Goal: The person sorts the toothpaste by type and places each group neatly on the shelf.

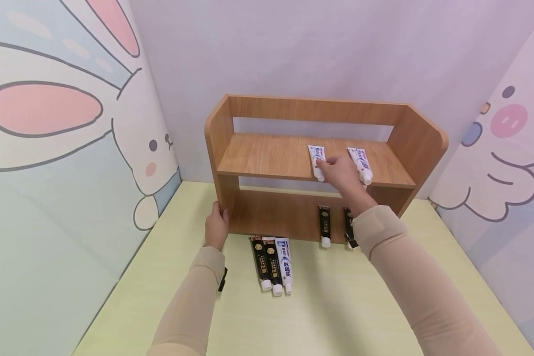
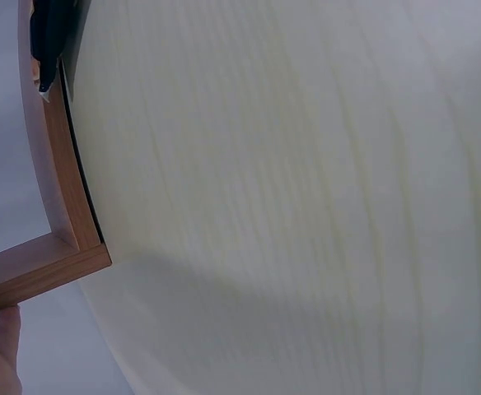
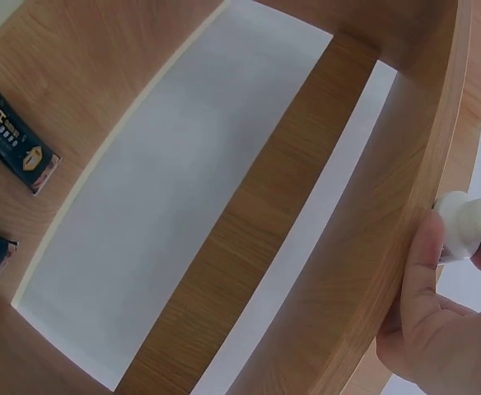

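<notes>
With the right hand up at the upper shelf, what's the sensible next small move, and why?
Probably loosen the right hand and let go of the held tube: it appears to lie on the upper shelf already, cap toward the front edge, much like the neighbouring white tube.

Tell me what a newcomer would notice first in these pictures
Most likely the large white cartoon rabbit with pink inner ears, spread across the left of the head view. Next, the two-level brown wooden shelf in the middle, standing on the pale yellow-green surface. Then the person's bare right hand, pinching a white-and-blue tube with a white cap at the shelf's upper level.
</notes>
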{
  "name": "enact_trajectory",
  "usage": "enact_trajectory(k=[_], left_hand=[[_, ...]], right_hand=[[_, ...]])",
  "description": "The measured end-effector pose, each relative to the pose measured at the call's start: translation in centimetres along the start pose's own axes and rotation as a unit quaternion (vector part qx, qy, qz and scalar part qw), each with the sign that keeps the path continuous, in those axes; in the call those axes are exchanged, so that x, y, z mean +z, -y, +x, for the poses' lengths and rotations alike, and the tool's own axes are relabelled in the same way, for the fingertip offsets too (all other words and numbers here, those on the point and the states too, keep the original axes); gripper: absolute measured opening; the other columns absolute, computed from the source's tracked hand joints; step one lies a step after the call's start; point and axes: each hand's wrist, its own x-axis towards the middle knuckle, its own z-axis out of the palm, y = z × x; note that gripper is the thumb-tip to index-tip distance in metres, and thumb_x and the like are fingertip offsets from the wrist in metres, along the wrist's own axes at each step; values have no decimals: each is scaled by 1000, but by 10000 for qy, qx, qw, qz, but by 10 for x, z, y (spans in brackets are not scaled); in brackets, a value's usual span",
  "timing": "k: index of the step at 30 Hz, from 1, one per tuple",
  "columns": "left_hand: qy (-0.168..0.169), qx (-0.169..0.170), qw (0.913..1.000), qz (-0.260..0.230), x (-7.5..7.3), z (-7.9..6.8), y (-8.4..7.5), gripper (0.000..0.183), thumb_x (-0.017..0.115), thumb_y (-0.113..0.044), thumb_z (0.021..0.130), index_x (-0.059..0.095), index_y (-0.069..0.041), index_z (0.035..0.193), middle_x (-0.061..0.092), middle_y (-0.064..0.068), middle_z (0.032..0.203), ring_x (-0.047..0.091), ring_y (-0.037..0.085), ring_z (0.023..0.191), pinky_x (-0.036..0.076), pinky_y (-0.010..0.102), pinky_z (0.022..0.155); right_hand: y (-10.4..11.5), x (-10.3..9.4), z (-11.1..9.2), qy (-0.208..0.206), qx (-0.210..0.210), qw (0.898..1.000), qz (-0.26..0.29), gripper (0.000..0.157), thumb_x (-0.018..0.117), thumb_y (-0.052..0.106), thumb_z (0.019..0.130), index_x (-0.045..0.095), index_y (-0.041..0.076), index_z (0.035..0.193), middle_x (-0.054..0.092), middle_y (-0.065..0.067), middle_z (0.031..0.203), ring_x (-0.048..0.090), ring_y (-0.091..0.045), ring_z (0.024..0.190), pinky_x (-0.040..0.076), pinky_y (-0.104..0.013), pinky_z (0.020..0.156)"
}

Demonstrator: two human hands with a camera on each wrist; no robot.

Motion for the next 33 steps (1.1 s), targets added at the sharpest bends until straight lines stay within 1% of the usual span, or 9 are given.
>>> enact_trajectory(k=[6,8,14,17,21,23,27,31,33], left_hand=[[18,-31,10000,-19,-1,0,-2,25,50,-13,103,45,-2,125,61,26,119,64,40,100,52,53,83],[20,-20,10000,-27,-1,0,-2,26,50,-12,103,45,-1,125,61,26,119,63,40,101,52,53,83],[47,-5,10000,-23,0,1,-1,25,49,-15,104,45,-2,124,61,26,117,64,38,99,53,52,81],[52,9,10000,-14,0,1,0,25,48,-16,104,45,-2,125,61,26,118,64,38,99,53,52,81],[22,27,10000,-4,1,1,1,25,49,-15,103,45,-2,124,61,26,117,64,39,98,53,52,81],[25,37,10000,-7,2,1,2,25,49,-15,103,45,-2,124,61,26,117,64,39,98,53,52,80],[-17,102,9999,57,2,2,2,23,50,-14,103,46,-1,122,62,27,113,65,39,95,54,51,78],[-38,120,9999,105,2,2,0,22,50,-13,103,46,0,120,62,28,111,65,39,93,54,52,76],[-31,82,9999,112,1,2,0,23,50,-13,103,45,0,121,62,28,113,65,40,94,54,52,77]], right_hand=[[-3,1,-5,-176,-107,9998,53,58,55,40,99,47,2,142,60,-16,113,61,-26,92,46,-32,71],[-3,1,-6,-219,-156,9996,47,60,55,40,99,44,1,144,60,-16,117,62,-26,91,47,-32,71],[-2,-3,-17,-267,-202,9993,135,64,57,42,98,40,4,147,54,-17,130,63,-27,96,51,-35,82],[-2,-5,-21,-306,-281,9990,186,64,57,41,98,39,4,148,55,-16,126,63,-26,96,51,-34,82],[-5,-5,-26,-379,-523,9977,216,64,57,39,98,39,2,147,57,-16,118,63,-26,93,51,-31,76],[-7,-4,-29,-396,-626,9970,230,63,57,38,99,39,2,147,56,-16,119,63,-26,94,51,-31,76],[-10,-4,-36,-391,-622,9969,277,62,58,37,98,39,5,148,55,-15,123,63,-27,97,52,-32,78],[-14,-2,-43,-429,-670,9966,211,60,60,36,98,42,6,147,57,-14,123,64,-27,94,53,-32,76],[-17,0,-46,-439,-747,9962,105,59,61,35,97,44,6,146,58,-14,122,62,-27,96,53,-33,76]])
